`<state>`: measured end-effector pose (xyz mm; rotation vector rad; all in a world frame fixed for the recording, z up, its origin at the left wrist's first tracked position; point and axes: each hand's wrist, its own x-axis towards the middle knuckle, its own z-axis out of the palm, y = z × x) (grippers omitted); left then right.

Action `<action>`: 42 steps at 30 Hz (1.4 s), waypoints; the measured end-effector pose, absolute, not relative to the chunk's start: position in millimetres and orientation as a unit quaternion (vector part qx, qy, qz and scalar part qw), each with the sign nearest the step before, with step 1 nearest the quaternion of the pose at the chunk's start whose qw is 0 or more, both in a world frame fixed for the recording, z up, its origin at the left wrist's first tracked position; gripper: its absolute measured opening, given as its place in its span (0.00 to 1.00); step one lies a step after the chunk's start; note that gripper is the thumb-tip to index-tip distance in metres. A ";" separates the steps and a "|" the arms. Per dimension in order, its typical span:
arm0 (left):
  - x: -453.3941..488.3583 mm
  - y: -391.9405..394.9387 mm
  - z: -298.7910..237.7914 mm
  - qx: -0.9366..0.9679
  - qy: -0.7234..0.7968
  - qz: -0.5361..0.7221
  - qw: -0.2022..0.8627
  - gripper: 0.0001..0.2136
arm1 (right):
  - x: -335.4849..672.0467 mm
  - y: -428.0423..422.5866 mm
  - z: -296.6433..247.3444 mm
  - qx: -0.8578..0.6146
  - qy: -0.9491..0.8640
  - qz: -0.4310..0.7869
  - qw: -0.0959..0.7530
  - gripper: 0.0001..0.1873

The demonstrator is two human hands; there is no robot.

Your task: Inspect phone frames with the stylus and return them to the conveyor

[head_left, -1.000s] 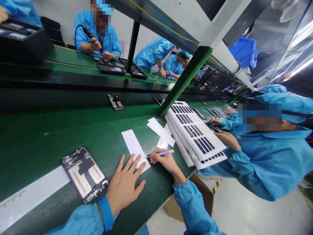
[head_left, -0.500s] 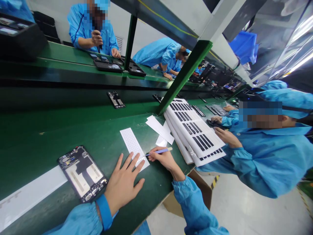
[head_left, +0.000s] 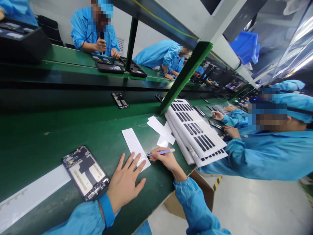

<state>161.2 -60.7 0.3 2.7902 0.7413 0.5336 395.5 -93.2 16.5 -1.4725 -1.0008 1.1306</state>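
Note:
My left hand (head_left: 126, 182) lies flat on the green bench with its fingers spread, the fingertips pressing the near end of a white dotted sheet (head_left: 134, 144). My right hand (head_left: 164, 160) pinches a thin blue tool (head_left: 161, 152) like a pen, its tip touching the sheet's right edge near my left fingers. An opened phone body (head_left: 85, 172) with its inner parts showing lies just left of my left wrist.
A stack of white sheets with black strips (head_left: 195, 130) sits to the right, with loose white paper strips (head_left: 160, 129) beside it. A co-worker in blue (head_left: 264, 153) works at my right. A green post (head_left: 183, 78) rises behind. More phone bodies (head_left: 119, 100) ride the belt.
My hands have stayed almost still on the dotted sheet. The co-worker at my right has drawn a hand off the sheet stack toward a phone.

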 end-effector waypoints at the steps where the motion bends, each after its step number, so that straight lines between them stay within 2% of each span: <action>1: 161.5 -59.7 -0.8 0.947 0.246 0.179 0.102 0.25 | 395.7 -93.1 16.2 -0.607 -0.410 0.467 0.495 0.17; 9: 151.9 -79.2 20.8 0.948 0.229 0.205 0.080 0.28 | 389.7 -94.9 15.3 -0.600 -0.371 0.447 0.550 0.18; 12: 117.4 -92.2 31.7 0.955 0.196 0.217 0.046 0.24 | 367.7 -85.2 22.5 -0.575 -0.387 0.450 0.564 0.16; 14: 82.0 -92.8 31.4 0.941 0.235 0.241 0.029 0.18 | 341.7 -73.6 32.5 -0.551 -0.423 0.478 0.538 0.15; 17: 25.4 -77.5 21.1 0.886 0.380 0.265 0.017 0.14 | 291.9 -47.5 47.9 -0.503 -0.485 0.535 0.475 0.15; 20: -10.9 -54.1 10.2 0.838 0.476 0.267 0.001 0.23 | 243.6 -12.0 51.2 -0.457 -0.527 0.570 0.434 0.17; 23: -19.8 -41.1 6.1 0.831 0.488 0.266 0.004 0.29 | 208.3 19.0 39.9 -0.427 -0.544 0.605 0.394 0.20; 35: -17.2 -39.9 -1.5 0.829 0.512 0.226 0.001 0.29 | 197.5 32.0 11.5 -0.446 -0.538 0.620 0.357 0.20; 42: -16.8 -40.8 -2.2 0.834 0.511 0.208 -0.011 0.31 | 192.3 28.2 13.6 -0.450 -0.572 0.586 0.357 0.12</action>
